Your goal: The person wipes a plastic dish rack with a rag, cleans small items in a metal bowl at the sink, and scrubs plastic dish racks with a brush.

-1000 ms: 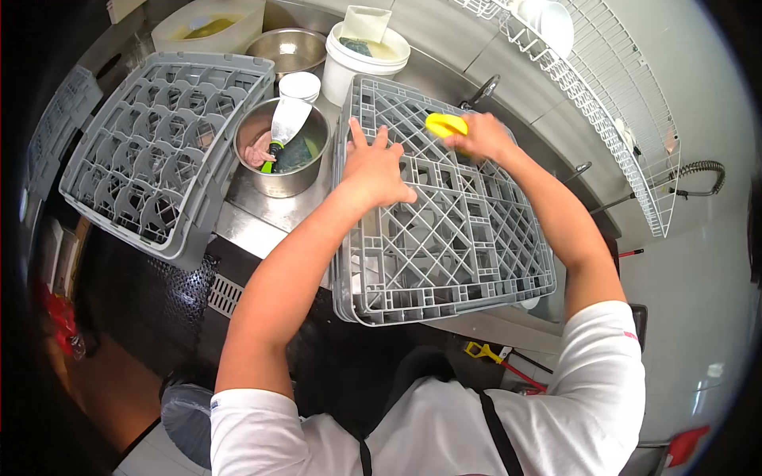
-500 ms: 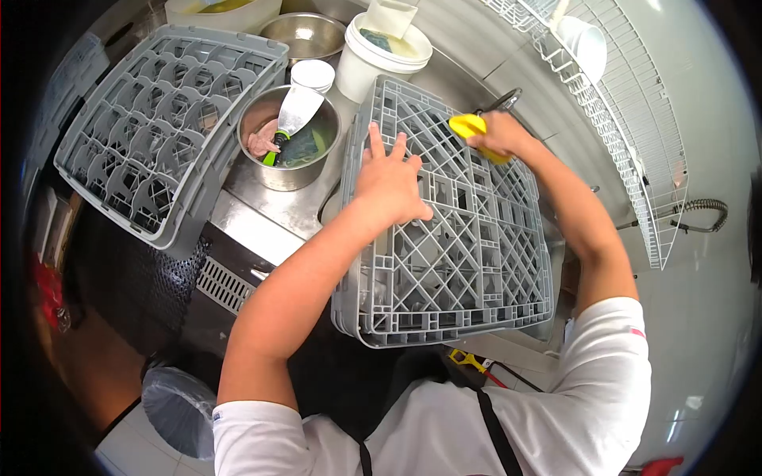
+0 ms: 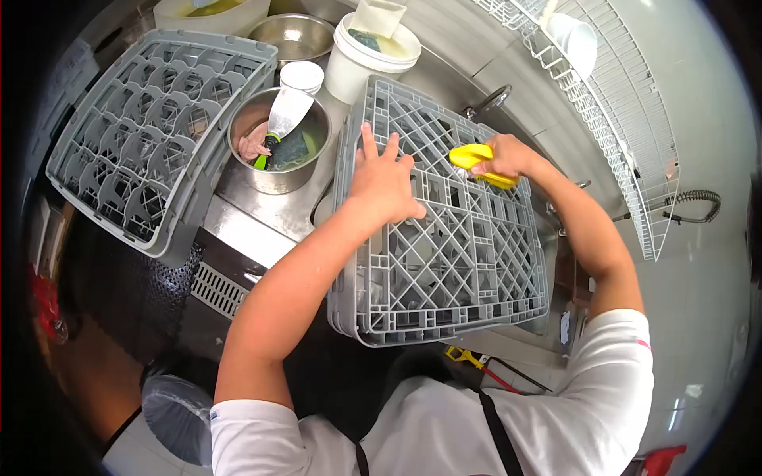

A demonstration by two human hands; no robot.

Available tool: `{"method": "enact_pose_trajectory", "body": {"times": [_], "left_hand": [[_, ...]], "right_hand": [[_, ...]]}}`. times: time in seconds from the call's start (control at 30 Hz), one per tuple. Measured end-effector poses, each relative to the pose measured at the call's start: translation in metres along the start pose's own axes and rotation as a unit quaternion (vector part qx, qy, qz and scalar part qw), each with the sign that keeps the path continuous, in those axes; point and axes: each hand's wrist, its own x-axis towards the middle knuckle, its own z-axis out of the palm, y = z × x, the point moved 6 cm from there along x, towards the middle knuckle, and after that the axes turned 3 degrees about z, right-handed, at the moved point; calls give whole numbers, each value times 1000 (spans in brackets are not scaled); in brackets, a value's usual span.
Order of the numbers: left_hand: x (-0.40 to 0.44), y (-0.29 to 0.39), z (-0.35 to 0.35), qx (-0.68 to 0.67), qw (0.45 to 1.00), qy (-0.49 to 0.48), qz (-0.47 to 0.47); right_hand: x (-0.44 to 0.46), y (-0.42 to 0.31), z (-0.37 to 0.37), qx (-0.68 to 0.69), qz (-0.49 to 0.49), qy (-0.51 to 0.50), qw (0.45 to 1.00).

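In front of me a grey plastic dish rack lies with its lattice face up over the sink. My left hand rests on the left part of the lattice, fingers spread. Wrapped in the fingers of my right hand is a yellow scrubbing brush. Its bristles are against the lattice near the far right side of the rack. The underside of the brush is mostly hidden.
A second grey rack with round compartments stands on the left. Between the racks sits a steel pot holding a scraper and cloths. Behind are a white bucket, a steel bowl and a tap. A wire shelf hangs at right.
My right hand has moved the brush slightly down toward me over the lattice, and the brush has turned a little. My left hand keeps its place on the rack. The view has shifted slightly.
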Motion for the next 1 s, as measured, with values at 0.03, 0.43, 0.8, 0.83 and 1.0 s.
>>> {"method": "enact_pose_trajectory", "body": {"times": [0.03,0.43,0.8,0.83,1.0], "left_hand": [[3,0,-2,5,1000,3,0],[4,3,5,-23,999,22,-5],[-3,1,5,-83,996,25,24],[-4,4,4,-47,997,46,30],[-5,1,6,-86,987,135,24]], "right_hand": [[3,6,-1,-10,9,25,1000],[19,-230,-101,-1,-188,196,962],[168,-373,78,-219,-404,-60,886],[172,-369,77,-237,-401,-58,883],[189,-356,91,-166,-363,-44,916]]}}
